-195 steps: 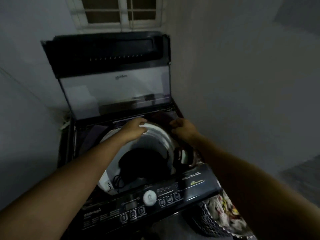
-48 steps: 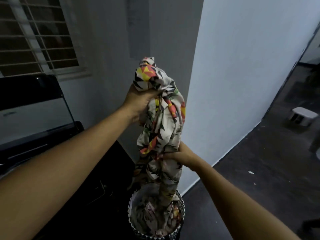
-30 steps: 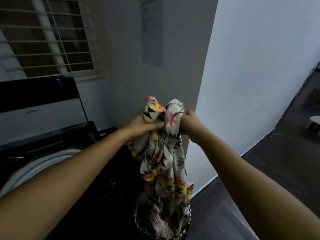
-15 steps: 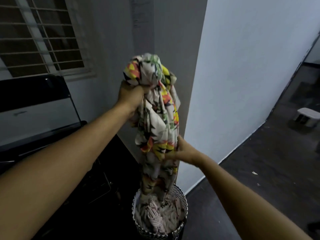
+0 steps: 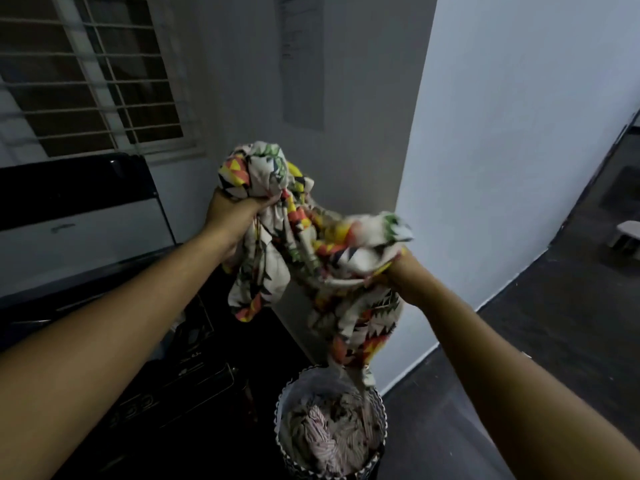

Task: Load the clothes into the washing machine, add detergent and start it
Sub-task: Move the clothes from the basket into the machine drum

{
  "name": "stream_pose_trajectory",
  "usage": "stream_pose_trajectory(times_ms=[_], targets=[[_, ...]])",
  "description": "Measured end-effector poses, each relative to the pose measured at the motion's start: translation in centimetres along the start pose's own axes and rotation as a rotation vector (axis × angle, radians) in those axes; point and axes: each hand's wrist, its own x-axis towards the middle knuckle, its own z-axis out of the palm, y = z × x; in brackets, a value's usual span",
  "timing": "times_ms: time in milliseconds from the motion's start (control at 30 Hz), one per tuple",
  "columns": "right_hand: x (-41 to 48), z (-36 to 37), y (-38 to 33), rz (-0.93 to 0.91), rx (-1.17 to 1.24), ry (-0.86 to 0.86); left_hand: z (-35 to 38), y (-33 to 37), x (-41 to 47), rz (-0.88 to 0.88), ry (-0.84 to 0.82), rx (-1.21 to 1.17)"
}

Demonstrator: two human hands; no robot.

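Note:
A white cloth with a bright red, yellow, green and black print (image 5: 332, 258) hangs bunched between both hands above the laundry basket (image 5: 287, 403). My left hand (image 5: 230, 216) grips its upper bundle. My right hand (image 5: 403, 275) grips a lower bunch to the right. The cloth's tail reaches down to the basket, where striped and patterned clothes (image 5: 329, 434) lie. The black top-loading washing machine (image 5: 166, 386) stands at the left with its lid (image 5: 79, 209) raised; its tub is hidden behind my left arm.
A white wall corner (image 5: 412, 188) stands right behind the basket. A barred window (image 5: 86, 74) is above the machine. Dark floor (image 5: 554, 341) stretches to the right, with a small white stool (image 5: 625, 235) far off.
My right hand has lifted its bunch of cloth up and out to the right, pulling more fabric from the basket. My left hand has come down somewhat.

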Motion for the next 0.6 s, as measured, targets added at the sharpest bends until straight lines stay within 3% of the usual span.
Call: stream_pose_trajectory(times_ms=[67,133,167,267,367,433,600], targets=[[0.4,1.0,-1.5,0.011,0.072,-0.179,-0.5,-1.3,-0.2,-0.043,-0.003,0.005],[1.1,2.3,-3.0,-0.038,0.213,-0.012,-0.7,-1.9,-0.3,-0.055,0.0,-0.041],[1.5,2.9,-3.5,-0.058,0.148,0.019,-0.9,-2.0,-0.3,-0.059,0.015,-0.069],[2.0,4.7,-3.3,-0.069,-0.171,-0.281,-2.3,-1.5,0.5,-0.069,0.067,-0.111],[3.2,6.4,-3.0,-0.187,-0.359,-0.23,-5.0,0.1,1.9,-0.088,0.071,-0.178],[3.7,8.4,-2.6,-0.262,-0.392,-0.3,-6.9,1.4,2.7,-0.103,0.041,-0.283],[4.0,15.7,-0.9,0.001,-0.437,-0.437,-11.8,5.9,4.4,-0.032,-0.108,-0.487]])
